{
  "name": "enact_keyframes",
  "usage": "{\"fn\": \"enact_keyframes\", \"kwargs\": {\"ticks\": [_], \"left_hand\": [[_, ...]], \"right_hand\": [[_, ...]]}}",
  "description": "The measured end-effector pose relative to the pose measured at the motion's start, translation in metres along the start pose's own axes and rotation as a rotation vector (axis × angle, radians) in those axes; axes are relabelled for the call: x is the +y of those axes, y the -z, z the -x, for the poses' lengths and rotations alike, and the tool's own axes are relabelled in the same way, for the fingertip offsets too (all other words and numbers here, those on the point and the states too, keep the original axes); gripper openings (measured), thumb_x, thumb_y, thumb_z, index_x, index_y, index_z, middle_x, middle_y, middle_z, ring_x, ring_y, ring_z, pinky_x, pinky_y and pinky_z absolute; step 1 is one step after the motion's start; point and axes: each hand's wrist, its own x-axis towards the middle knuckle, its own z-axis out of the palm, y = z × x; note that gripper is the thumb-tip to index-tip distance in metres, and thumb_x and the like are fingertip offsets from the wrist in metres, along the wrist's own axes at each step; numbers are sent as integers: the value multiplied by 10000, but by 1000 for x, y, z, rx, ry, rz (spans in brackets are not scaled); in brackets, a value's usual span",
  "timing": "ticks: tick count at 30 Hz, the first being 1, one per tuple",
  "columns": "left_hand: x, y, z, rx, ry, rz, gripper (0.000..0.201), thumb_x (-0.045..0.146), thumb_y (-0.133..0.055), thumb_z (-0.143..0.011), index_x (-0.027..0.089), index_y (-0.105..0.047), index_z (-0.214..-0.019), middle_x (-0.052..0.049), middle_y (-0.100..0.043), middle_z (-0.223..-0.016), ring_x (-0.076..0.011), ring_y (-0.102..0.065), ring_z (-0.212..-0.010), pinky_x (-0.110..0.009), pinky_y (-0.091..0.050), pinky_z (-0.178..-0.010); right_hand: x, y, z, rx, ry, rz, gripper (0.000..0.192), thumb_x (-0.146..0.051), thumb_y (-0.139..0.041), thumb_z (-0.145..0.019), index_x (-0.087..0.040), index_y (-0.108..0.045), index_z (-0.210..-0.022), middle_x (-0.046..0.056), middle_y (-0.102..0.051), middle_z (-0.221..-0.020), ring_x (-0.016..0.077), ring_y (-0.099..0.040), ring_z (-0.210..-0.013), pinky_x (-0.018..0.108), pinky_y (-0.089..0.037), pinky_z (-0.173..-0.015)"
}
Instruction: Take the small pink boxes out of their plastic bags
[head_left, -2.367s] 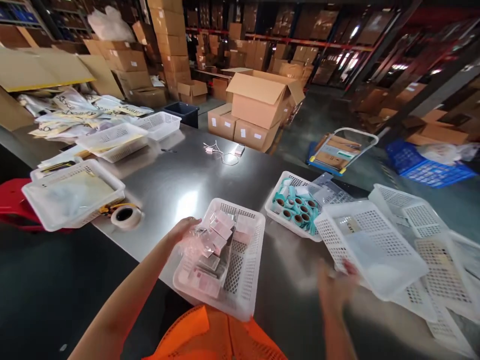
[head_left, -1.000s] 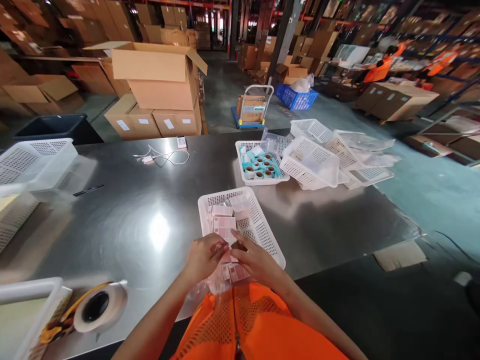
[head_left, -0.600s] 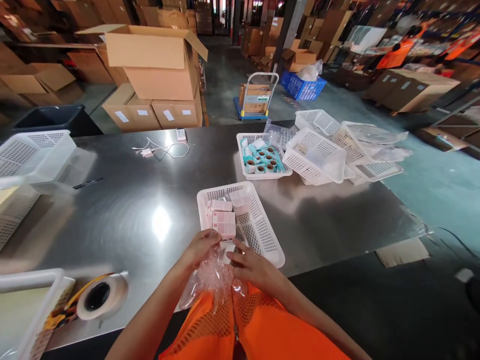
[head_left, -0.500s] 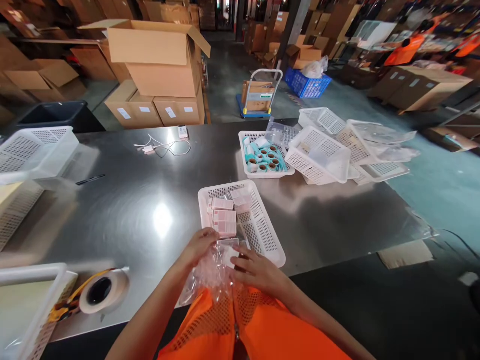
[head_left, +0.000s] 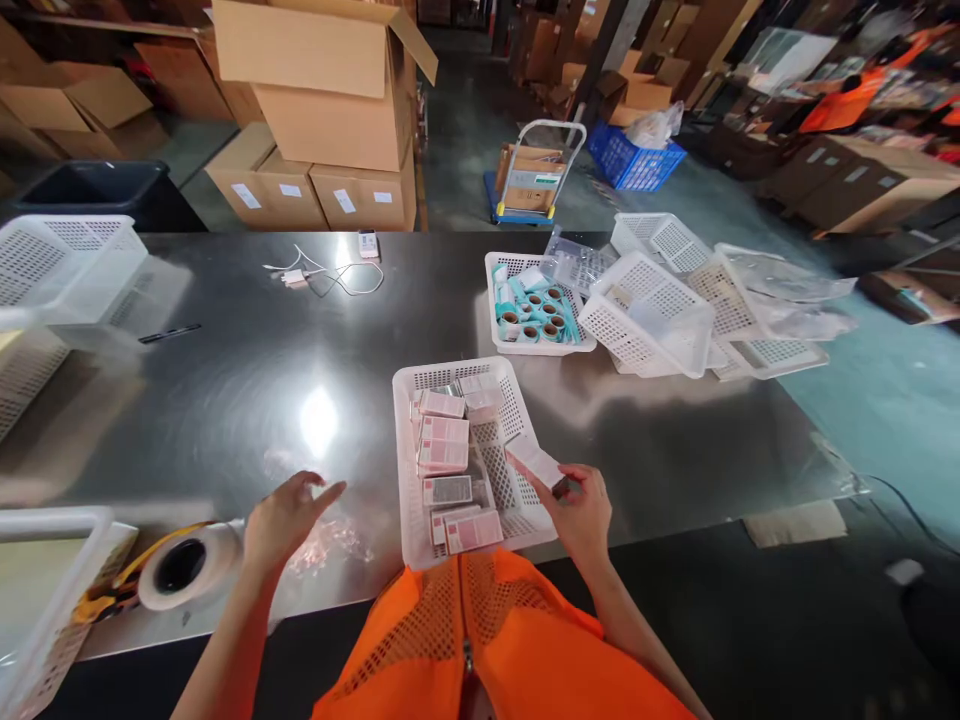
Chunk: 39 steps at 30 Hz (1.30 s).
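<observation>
In the head view, my right hand (head_left: pixel 581 515) grips one end of a small pink and white box (head_left: pixel 532 460), tilted over the right side of a white perforated basket (head_left: pixel 532 525). Several more boxes of this kind, among them a pink box (head_left: pixel 474 530) and a grey-faced box (head_left: pixel 448 490), lie along the basket's left half. To the left, my left hand (head_left: pixel 285 525) hovers above the metal table with thumb and fingers apart, holding nothing I can see. Crumpled clear plastic (head_left: pixel 330 547) lies on the table just beside it.
Behind the basket stands another white basket (head_left: pixel 544 348) with teal-wrapped rolls. Stacked white baskets (head_left: pixel 652 310) fill the right rear. A tape roll (head_left: pixel 217 565), a pen (head_left: pixel 170 333) and a white cable (head_left: pixel 330 275) lie on the metal table (head_left: pixel 247 410).
My hands have moved apart. The left has gone left, away from the basket, with the clear plastic now on that side; the right has moved right and now holds a box.
</observation>
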Motion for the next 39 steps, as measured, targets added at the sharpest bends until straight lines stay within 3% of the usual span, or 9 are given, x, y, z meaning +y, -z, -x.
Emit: {"fn": "enact_keyframes", "kwargs": {"ticks": [3, 7, 12, 16, 21, 28, 33, 36, 39], "left_hand": [[-20, -18, 9, -39, -12, -299, 289, 499, -592, -775, 232, -512, -695, -62, -656, -760, -263, -604, -700, -305, -335, -614], [-38, -47, 20, -76, -68, -350, 106, 239, -457, -826, 222, -515, -738, -89, -652, -1211, -241, -659, -933, -300, -401, -706], [-55, -59, 28, -125, 3, -424, 203, 357, -397, -891, 250, -551, -814, -77, -678, -724, -302, -679, -755, -312, -375, -605], [-66, -53, 29, -85, 18, -448, 196, 386, -400, -897, 245, -530, -853, -71, -658, -709, -309, -677, -737, -309, -354, -594], [-60, -53, 24, -96, -102, -425, 143, 266, -453, -868, 225, -580, -919, -55, -691, -809, -259, -687, -812, -295, -401, -686], [-35, -50, 6, -133, -239, -372, 463, 173, -465, -822, 253, -591, -1260, -59, -686, -1202, -206, -681, -957, -296, -458, -839], [-34, -45, 4, -244, -169, -423, 282, 326, -493, -841, 268, -723, -994, -67, -753, -856, -309, -698, -851, -364, -462, -704], [-33, -46, 8, -267, -158, -451, 319, 535, -545, -811, 243, -660, -755, -62, -734, -772, -306, -684, -755, -347, -438, -626], [-35, -44, 10, -213, -199, -469, 197, 370, -531, -832, 219, -598, -723, -85, -736, -990, -270, -685, -851, -317, -434, -639]], "right_hand": [[19, -30, 4, 22, -8, 57, 340, -491, -698, -792, -213, -526, -887, 59, -556, -919, 204, -594, -821, 319, -569, -615], [35, -73, 5, -11, 6, 108, 314, -494, -635, -817, -219, -489, -852, 51, -525, -870, 228, -562, -838, 388, -543, -710], [34, -94, 2, -152, 53, 151, 211, -412, -555, -868, -205, -514, -851, 69, -533, -908, 250, -545, -876, 456, -515, -793], [18, -92, 2, -258, 137, 143, 186, -320, -538, -881, -184, -561, -1007, 133, -538, -1148, 316, -512, -1102, 572, -422, -966], [5, -117, -30, -339, 170, 89, 390, -302, -575, -842, -169, -478, -1195, 142, -530, -1186, 296, -513, -1164, 507, -449, -1001], [-1, -146, -93, -508, 175, 133, 589, -293, -654, -810, -200, -444, -1352, 134, -514, -1334, 279, -501, -1254, 429, -446, -1041], [12, -140, -127, -590, 170, 249, 435, -292, -616, -922, -179, -515, -1329, 130, -479, -1416, 306, -454, -1311, 537, -373, -1090], [15, -142, -136, -647, 165, 268, 379, -336, -629, -933, -174, -570, -1270, 103, -529, -1372, 290, -510, -1256, 548, -413, -1052], [11, -139, -133, -626, 102, 250, 308, -339, -634, -929, -158, -613, -1177, 95, -587, -1271, 265, -557, -1180, 515, -447, -1016]]}}
